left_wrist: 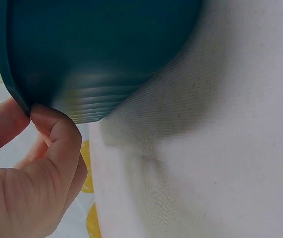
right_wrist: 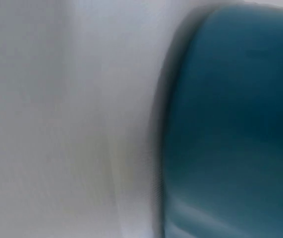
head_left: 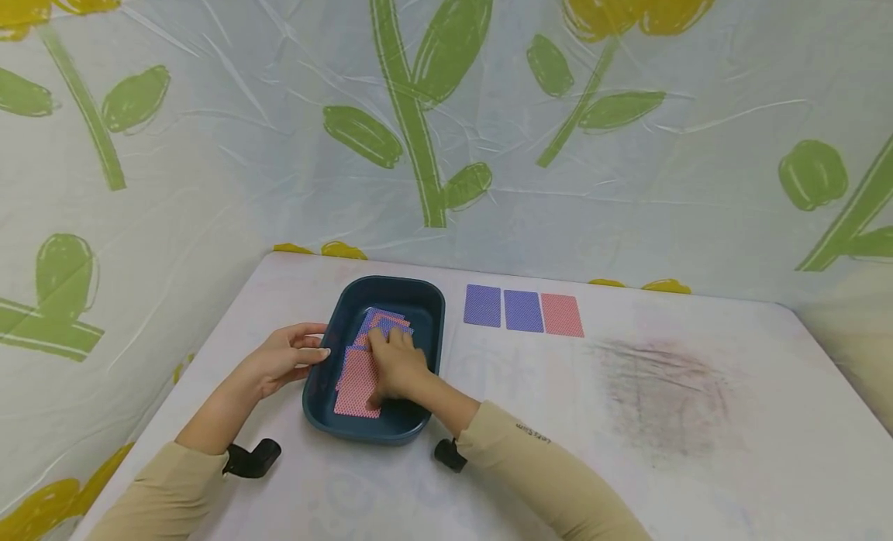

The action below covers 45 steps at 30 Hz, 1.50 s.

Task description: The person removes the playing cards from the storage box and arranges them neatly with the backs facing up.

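Observation:
A dark teal plastic tray [head_left: 438, 324] sits on the table with a loose pile of red and blue patterned playing cards inside. My left hand [head_left: 282, 359] is at its left side, and in the left wrist view the thumb and a finger pinch the tray's rim [left_wrist: 5, 54]. Inside the tray, my right hand [head_left: 399, 366] reaches down over the pile, fingers on the upper cards and thumb spread apart near the lower edge of a red card [head_left: 354, 382]. The right wrist view shows only the tray's outer wall [right_wrist: 230, 124]; that hand is hidden there.
Right of the tray, a blue card [head_left: 482, 305], another blue card [head_left: 523, 311] and a red card [head_left: 562, 315] lie face down in a row. A dark smudge [head_left: 663, 397] marks the white tabletop. Flower-printed sheeting [head_left: 279, 138] rises behind the table.

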Tool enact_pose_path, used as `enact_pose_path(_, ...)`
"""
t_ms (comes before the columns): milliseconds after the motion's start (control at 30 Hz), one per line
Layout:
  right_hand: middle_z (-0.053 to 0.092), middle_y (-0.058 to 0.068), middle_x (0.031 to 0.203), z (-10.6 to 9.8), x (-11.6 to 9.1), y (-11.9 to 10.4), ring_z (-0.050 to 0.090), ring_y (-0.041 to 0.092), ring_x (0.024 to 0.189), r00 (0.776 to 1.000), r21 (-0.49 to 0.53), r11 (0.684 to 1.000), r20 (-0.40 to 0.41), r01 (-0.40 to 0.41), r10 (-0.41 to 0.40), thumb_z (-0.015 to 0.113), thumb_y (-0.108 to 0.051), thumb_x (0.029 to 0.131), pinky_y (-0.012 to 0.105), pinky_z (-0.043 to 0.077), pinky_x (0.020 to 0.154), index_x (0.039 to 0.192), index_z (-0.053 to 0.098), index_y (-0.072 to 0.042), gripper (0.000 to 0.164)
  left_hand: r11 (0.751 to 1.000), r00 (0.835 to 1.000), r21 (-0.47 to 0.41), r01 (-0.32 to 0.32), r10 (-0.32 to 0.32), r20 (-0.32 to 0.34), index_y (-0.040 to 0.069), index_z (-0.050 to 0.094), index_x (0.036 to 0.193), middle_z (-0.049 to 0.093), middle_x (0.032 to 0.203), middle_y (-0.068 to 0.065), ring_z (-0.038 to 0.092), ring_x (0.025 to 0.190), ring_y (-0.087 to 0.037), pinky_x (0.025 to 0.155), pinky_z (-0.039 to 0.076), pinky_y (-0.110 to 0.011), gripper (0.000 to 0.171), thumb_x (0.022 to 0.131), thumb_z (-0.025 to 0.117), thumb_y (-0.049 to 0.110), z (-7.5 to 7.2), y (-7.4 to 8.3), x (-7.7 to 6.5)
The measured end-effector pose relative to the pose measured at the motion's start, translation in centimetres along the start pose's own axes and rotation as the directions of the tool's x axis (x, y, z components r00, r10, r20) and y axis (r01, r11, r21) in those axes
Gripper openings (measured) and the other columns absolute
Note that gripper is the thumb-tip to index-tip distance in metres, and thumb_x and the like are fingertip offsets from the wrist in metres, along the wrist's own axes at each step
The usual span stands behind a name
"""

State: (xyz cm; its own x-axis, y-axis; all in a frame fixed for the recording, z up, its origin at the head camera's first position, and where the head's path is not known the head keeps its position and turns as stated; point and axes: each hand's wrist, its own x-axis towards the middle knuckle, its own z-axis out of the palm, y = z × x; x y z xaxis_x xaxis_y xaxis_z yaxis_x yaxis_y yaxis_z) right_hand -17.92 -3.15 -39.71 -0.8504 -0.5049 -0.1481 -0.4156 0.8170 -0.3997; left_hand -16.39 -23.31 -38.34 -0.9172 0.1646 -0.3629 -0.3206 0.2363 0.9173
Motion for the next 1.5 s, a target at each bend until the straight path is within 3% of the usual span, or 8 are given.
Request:
enact_pose_path(133, 0.050, 0.000, 0.088, 0.0, -0.3, -0.2, 0.049, 0.017, 0.078, 1.000, 0.066, 0.998, 0.016, 0.000, -0.001, 0.092, -0.025, 0.053, 0.034, 0.040, 0.062, 0.105, 0.041, -0.019, 0.073, 1.000, 1.000, 0.003, -0.005, 0.005, 0.003, -0.005, 0.032, 0.139, 0.050, 0.104, -0.012, 0.054, 0.089, -0.018, 0.075, 0.048, -0.028, 0.056, 0.091, 0.058, 0.007, 0.0, 0.0, 0.0)
enact_pose_path(300, 0.055, -0.002, 0.089, 0.1, -0.5, -0.3, 0.050, 0.014, 0.075, 0.998, 0.154, 0.986, 0.029, 0.055, -0.061, 0.090, -0.015, 0.058, 0.028, 0.040, 0.058, 0.108, 0.042, -0.019, 0.069, 1.000, 1.000, -0.002, -0.007, 0.007, 0.003, -0.006, 0.032, 0.139, 0.050, 0.101, -0.010, 0.054, 0.087, -0.016, 0.074, 0.048, -0.027, 0.056, 0.091, 0.058, 0.005, 0.0, 0.0, 0.0)
enact_pose_path(500, 0.057, 0.003, 0.094, 0.0, -0.8, -0.1, 0.047, 0.014, 0.075, 0.985, 0.300, 0.940, 0.000, 0.163, -0.171, 0.077, 0.009, 0.066, 0.021, 0.040, 0.058, 0.111, 0.049, -0.013, 0.057, 1.000, 1.000, -0.004, -0.015, 0.015, 0.014, -0.007, 0.030, 0.140, 0.049, 0.103, -0.011, 0.053, 0.087, -0.017, 0.074, 0.048, -0.028, 0.058, 0.091, 0.058, 0.006, 0.0, 0.1, -0.2)
enact_pose_path(633, 0.052, 0.004, 0.088, -0.2, -1.1, 0.1, 0.045, 0.014, 0.071, 0.982, 0.447, 0.880, 0.012, 0.161, -0.186, 0.069, 0.018, 0.067, 0.021, 0.039, 0.055, 0.110, 0.051, -0.009, 0.054, 1.000, 1.000, 0.003, -0.008, 0.008, 0.003, -0.005, 0.031, 0.140, 0.048, 0.108, -0.013, 0.051, 0.089, -0.017, 0.075, 0.048, -0.028, 0.057, 0.091, 0.058, 0.006, 0.1, 0.2, -0.3)
enact_pose_path(767, 0.047, 0.006, 0.078, -0.3, -1.3, 0.2, 0.043, 0.014, 0.064, 0.988, 0.584, 0.807, 0.049, 0.089, -0.145, 0.063, 0.023, 0.067, 0.021, 0.038, 0.051, 0.109, 0.054, -0.008, 0.053, 1.000, 1.000, 0.007, -0.006, 0.006, -0.002, -0.005, 0.032, 0.140, 0.047, 0.108, -0.013, 0.051, 0.089, -0.017, 0.075, 0.048, -0.028, 0.057, 0.091, 0.059, 0.007, 0.1, 0.1, -0.2)
enact_pose_path(933, 0.048, 0.010, 0.078, -0.7, -1.4, 0.2, 0.049, 0.016, 0.058, 0.991, 0.717, 0.697, 0.099, -0.009, -0.089, 0.059, 0.025, 0.070, 0.029, 0.051, 0.056, 0.115, 0.055, -0.007, 0.056, 1.000, 1.000, 0.005, -0.001, 0.001, -0.003, -0.005, 0.032, 0.140, 0.048, 0.105, -0.012, 0.051, 0.087, -0.017, 0.074, 0.047, -0.027, 0.057, 0.091, 0.059, 0.007, 0.0, 0.0, -0.1)
enact_pose_path(1067, 0.048, 0.011, 0.080, -1.0, -1.5, 0.3, 0.051, 0.019, 0.061, 0.992, 0.781, 0.622, 0.113, -0.055, -0.053, 0.056, 0.025, 0.072, 0.038, 0.054, 0.064, 0.120, 0.054, -0.005, 0.056, 1.000, 1.000, 0.002, 0.002, -0.002, -0.005, -0.005, 0.032, 0.139, 0.050, 0.104, -0.012, 0.052, 0.086, -0.017, 0.074, 0.048, -0.027, 0.056, 0.091, 0.058, 0.005, 0.0, 0.0, -0.1)
enact_pose_path(1500, 0.058, 0.013, 0.086, -3.2, -2.0, 1.5, 0.059, 0.017, 0.072, 0.989, 0.917, 0.374, 0.147, -0.140, 0.011, 0.059, 0.015, 0.079, 0.038, 0.053, 0.071, 0.125, 0.051, -0.002, 0.051, 1.000, 1.000, 0.011, 0.000, 0.000, -0.009, -0.005, 0.032, 0.139, 0.050, 0.105, -0.014, 0.054, 0.087, -0.017, 0.076, 0.049, -0.028, 0.056, 0.090, 0.058, 0.004, 0.1, 0.2, -0.2)
